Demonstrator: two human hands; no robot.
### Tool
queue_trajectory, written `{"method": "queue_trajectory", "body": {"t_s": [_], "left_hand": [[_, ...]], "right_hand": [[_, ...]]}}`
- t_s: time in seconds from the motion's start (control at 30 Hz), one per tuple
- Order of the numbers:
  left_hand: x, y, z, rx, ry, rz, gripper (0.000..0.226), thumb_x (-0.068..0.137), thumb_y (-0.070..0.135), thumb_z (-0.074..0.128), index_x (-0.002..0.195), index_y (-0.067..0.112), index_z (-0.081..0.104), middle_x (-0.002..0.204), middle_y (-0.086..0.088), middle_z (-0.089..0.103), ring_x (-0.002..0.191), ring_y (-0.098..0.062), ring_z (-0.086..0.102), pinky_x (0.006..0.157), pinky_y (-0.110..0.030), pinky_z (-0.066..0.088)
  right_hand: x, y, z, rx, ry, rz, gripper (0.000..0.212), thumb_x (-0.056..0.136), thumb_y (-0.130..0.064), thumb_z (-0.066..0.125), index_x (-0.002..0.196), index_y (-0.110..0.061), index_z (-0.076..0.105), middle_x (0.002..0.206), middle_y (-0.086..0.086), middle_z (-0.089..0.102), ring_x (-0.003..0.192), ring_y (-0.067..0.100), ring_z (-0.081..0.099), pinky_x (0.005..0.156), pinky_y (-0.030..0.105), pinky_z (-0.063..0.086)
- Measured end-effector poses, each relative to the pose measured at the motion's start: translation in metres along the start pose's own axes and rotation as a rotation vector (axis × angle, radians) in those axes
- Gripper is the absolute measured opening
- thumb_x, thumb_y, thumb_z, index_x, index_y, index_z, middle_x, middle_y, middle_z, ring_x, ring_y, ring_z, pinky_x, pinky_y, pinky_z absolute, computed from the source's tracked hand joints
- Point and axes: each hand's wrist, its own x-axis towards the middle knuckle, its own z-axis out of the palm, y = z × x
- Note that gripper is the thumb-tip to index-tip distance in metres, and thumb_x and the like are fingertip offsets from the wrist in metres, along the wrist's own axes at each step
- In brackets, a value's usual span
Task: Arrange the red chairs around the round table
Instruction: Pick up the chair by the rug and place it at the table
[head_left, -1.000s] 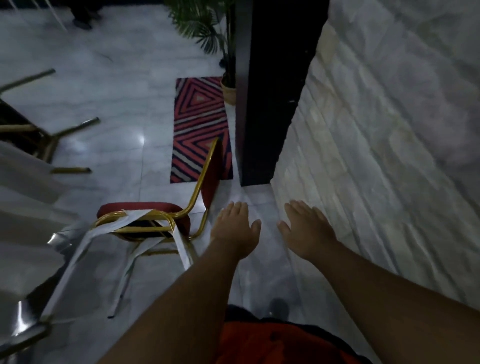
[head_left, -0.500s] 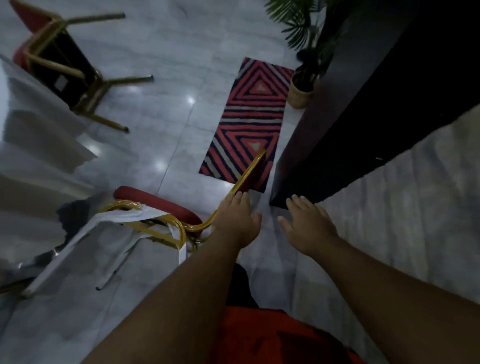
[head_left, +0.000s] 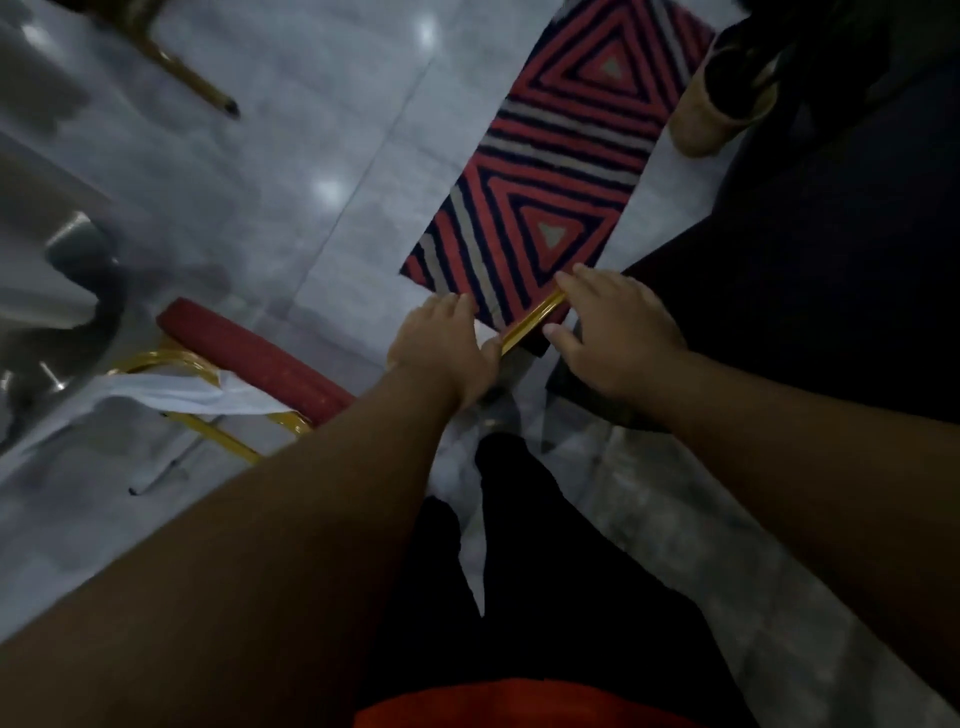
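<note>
A red chair (head_left: 249, 358) with a gold metal frame stands on the marble floor just ahead of me, its seat to the left and its back towards me. A white cloth strip (head_left: 171, 391) hangs over the seat's front frame. My left hand (head_left: 441, 348) and my right hand (head_left: 615, 332) both sit on the gold top rail of the backrest (head_left: 535, 319), fingers curled over it. A blurred pale shape, apparently the table (head_left: 57, 270), fills the left edge next to the seat.
A red, navy and grey striped rug (head_left: 550, 171) lies beyond the chair. A tan plant pot (head_left: 711, 117) and a dark pillar (head_left: 841, 270) stand to the right, with a marble wall (head_left: 727, 551) below. Another chair's gold leg (head_left: 192, 85) shows at top left.
I have leaned in and down. Both hands moved forward from hovering behind the chair onto the backrest's top rail. The far chair slid almost out of view.
</note>
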Motion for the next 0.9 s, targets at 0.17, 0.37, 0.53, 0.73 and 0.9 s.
{"method": "queue_trajectory", "body": {"t_s": [0.17, 0.37, 0.53, 0.73, 0.9], "left_hand": [[0.066, 0.004, 0.082, -0.103, -0.086, -0.069, 0.065, 0.1, 0.046, 0.046, 0.149, 0.005, 0.037, 0.153, -0.016, 0.044, 0.142, -0.033, 0.038, 0.12, -0.044, 0.028], [0.138, 0.007, 0.17, -0.191, -0.053, -0.155, 0.058, 0.093, 0.04, 0.055, 0.143, 0.012, 0.044, 0.138, -0.011, 0.055, 0.125, -0.03, 0.051, 0.107, -0.043, 0.042], [0.175, 0.013, 0.22, -0.19, 0.069, -0.182, 0.055, 0.088, 0.036, 0.065, 0.136, 0.014, 0.048, 0.13, -0.009, 0.055, 0.116, -0.028, 0.052, 0.095, -0.039, 0.044], [0.193, 0.013, 0.245, -0.26, 0.16, -0.217, 0.035, 0.096, 0.027, 0.06, 0.129, 0.018, 0.051, 0.125, -0.009, 0.052, 0.112, -0.029, 0.048, 0.089, -0.04, 0.04], [0.185, 0.016, 0.239, -0.294, 0.215, -0.287, 0.031, 0.095, 0.029, 0.064, 0.122, 0.015, 0.056, 0.121, -0.01, 0.053, 0.111, -0.031, 0.049, 0.085, -0.043, 0.04]], "right_hand": [[0.079, 0.02, 0.072, -0.054, -0.12, -0.103, 0.072, 0.094, -0.045, 0.055, 0.155, -0.021, 0.025, 0.162, 0.008, 0.026, 0.15, 0.027, 0.02, 0.122, 0.043, 0.015], [0.165, 0.073, 0.143, -0.139, -0.185, -0.199, 0.075, 0.082, -0.032, 0.067, 0.149, -0.017, 0.036, 0.156, 0.013, 0.034, 0.145, 0.03, 0.028, 0.12, 0.045, 0.021], [0.219, 0.115, 0.183, -0.312, -0.239, -0.434, 0.068, 0.076, -0.027, 0.073, 0.138, -0.012, 0.048, 0.135, 0.015, 0.052, 0.131, 0.035, 0.043, 0.119, 0.052, 0.019], [0.254, 0.139, 0.21, -0.253, -0.106, -0.67, 0.039, 0.079, -0.015, 0.071, 0.113, -0.004, 0.058, 0.104, 0.02, 0.059, 0.095, 0.038, 0.055, 0.089, 0.049, 0.044], [0.254, 0.13, 0.201, -0.249, -0.001, -0.845, 0.018, 0.082, -0.006, 0.058, 0.1, -0.003, 0.057, 0.091, 0.017, 0.054, 0.079, 0.032, 0.049, 0.065, 0.046, 0.044]]}}
